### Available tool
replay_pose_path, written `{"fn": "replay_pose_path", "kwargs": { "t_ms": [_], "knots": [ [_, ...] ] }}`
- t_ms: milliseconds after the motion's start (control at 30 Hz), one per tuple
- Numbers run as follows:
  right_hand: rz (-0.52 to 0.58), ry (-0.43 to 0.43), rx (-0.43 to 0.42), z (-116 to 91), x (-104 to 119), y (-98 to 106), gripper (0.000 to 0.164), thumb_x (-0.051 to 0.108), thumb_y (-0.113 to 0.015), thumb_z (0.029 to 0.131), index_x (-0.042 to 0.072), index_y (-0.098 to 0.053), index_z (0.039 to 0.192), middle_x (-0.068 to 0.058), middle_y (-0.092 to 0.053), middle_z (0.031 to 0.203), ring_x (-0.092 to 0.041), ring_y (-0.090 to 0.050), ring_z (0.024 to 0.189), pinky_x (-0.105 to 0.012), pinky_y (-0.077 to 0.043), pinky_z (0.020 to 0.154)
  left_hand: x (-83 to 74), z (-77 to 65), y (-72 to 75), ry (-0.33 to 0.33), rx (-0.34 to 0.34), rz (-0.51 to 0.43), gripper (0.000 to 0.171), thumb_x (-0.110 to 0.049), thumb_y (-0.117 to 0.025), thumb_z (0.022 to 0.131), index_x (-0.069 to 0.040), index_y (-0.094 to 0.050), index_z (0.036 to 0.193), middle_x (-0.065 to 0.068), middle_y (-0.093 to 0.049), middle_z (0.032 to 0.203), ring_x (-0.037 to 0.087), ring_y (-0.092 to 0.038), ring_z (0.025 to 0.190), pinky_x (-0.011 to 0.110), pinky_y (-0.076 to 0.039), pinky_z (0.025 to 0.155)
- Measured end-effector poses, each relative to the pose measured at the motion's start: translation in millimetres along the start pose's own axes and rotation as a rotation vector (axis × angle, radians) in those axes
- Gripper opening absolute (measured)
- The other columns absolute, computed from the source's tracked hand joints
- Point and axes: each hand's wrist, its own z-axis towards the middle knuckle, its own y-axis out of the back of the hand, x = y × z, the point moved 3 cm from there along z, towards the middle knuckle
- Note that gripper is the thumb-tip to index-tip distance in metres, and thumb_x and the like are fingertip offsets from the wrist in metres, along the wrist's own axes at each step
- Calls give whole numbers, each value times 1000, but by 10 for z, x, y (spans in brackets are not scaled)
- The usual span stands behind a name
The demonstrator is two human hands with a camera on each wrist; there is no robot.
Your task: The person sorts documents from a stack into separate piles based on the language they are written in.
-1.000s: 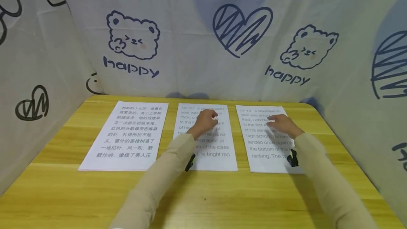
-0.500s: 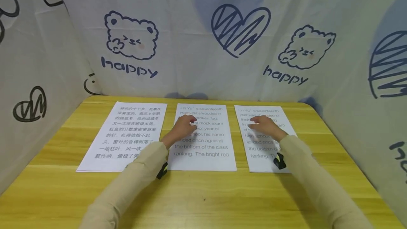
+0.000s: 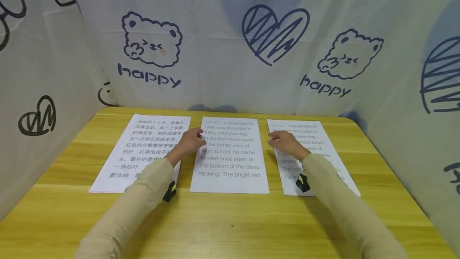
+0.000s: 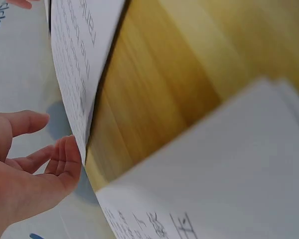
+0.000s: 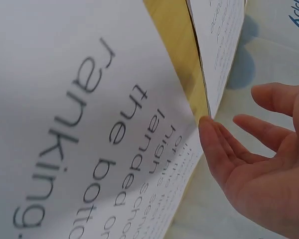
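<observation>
Three printed paper stacks lie side by side. Chinese text covers the left stack (image 3: 129, 147); English text is on the middle stack (image 3: 230, 185) and the right stack (image 3: 338, 171). My left hand (image 3: 188, 143) hovers at the gap between the left and middle stacks, fingertips by the middle stack's left edge. In the left wrist view that hand (image 4: 35, 174) has its thumb apart from loosely bent fingers and holds nothing. Over the left edge of the right stack is my right hand (image 3: 287, 144), fingertips toward the middle stack. The right wrist view shows this hand (image 5: 264, 164) holding nothing, thumb apart.
The stacks lie on a yellow wood-grain table (image 3: 230, 227). A white cloth (image 3: 212, 51) with bear and heart drawings stands behind it and along both sides. A black wrist strap piece (image 3: 169, 192) shows under the left sleeve, and another (image 3: 303, 183) under the right.
Both hands have moved left: the left hand from over the middle stack to its left edge, the right hand from the right stack's middle to its left edge. The stacks stay put.
</observation>
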Motion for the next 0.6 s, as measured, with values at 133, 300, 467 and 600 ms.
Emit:
{"fn": "replay_pose_path", "kwargs": {
  "t_ms": [133,300,467,600],
  "knots": [
    [46,7,9,45,16,-66,47,19,-53,98,-5,-47,138,-25,-53,129,-31,-60,105,-45,-44,97,83,20,29,18,17,-7,52,-8,-57,92,15,-40,136,25,-54,118,32,-53,101,40,-47,86],
    [68,-2,5,98,25,-124,47,18,-53,98,-5,-47,138,-24,-55,126,-27,-63,94,-42,-48,91,191,68,22,52,16,-29,16,-7,-57,91,4,-51,80,6,-45,67,17,-40,59,28,-37,57],
    [75,-34,3,145,32,-129,47,18,-53,99,-5,-46,139,-21,-59,122,-25,-62,93,-40,-49,88,208,73,36,55,37,-31,16,-6,-58,90,3,-53,78,5,-43,65,16,-40,58,28,-36,55],
    [117,-62,8,206,14,-150,47,17,-54,99,-6,-45,139,-20,-62,115,-23,-62,88,-36,-51,82,212,80,42,46,55,26,39,-8,-59,90,12,-56,123,15,-56,93,22,-50,79,30,-42,69]
  ]
}}
